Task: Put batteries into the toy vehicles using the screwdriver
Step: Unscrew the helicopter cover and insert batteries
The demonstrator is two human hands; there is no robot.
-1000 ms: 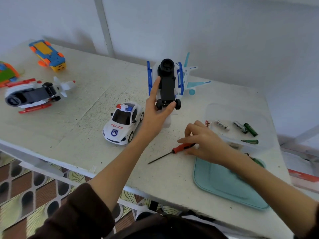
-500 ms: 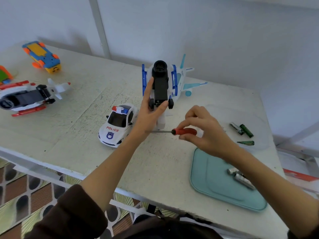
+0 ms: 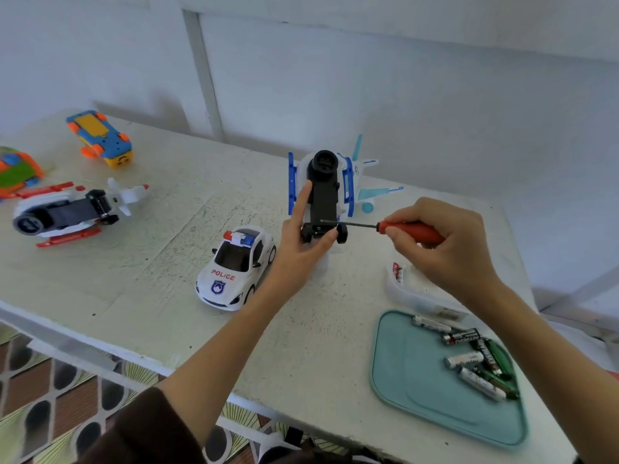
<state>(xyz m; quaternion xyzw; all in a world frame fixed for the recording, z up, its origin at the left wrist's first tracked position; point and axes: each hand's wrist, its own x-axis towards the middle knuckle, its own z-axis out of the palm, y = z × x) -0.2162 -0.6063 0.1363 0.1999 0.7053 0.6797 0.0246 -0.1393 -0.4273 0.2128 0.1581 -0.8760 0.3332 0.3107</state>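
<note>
Nearest, at 5 o'clock on the white table (image 3: pixel 160 262), a teal tray (image 3: pixel 418 390) holds a loose cluster of batteries (image 3: pixel 475 360) toward its far right corner. Just beyond the tray, at 3 o'clock, a clear plastic container (image 3: pixel 407 289) sits partly behind the right wrist. At the centre, about 7 o'clock from the held toy, a white police car (image 3: pixel 236 267) stands on its wheels, nose pointing toward the near edge.

The left hand (image 3: pixel 298 252) grasps the blue-and-white toy plane (image 3: pixel 323 192) and props it upright with its black underside facing the camera; the forefinger lies straight up the left flank, the thumb presses just below the small wheels. The right hand (image 3: pixel 445 249) has its fingers curled round the red handle of the screwdriver (image 3: pixel 398 227), whose dark shaft lies level, pointing to 9 o'clock, its tip touching the black underside just above the wheels.

Farther off at 9 o'clock a red-and-white helicopter toy (image 3: pixel 67 212) lies belly up. Beyond it, at 10 o'clock, a green and orange toy (image 3: pixel 16 170) is cut by the frame edge, and a blue, yellow and orange vehicle (image 3: pixel 100 139) rests upside down near the wall
</note>
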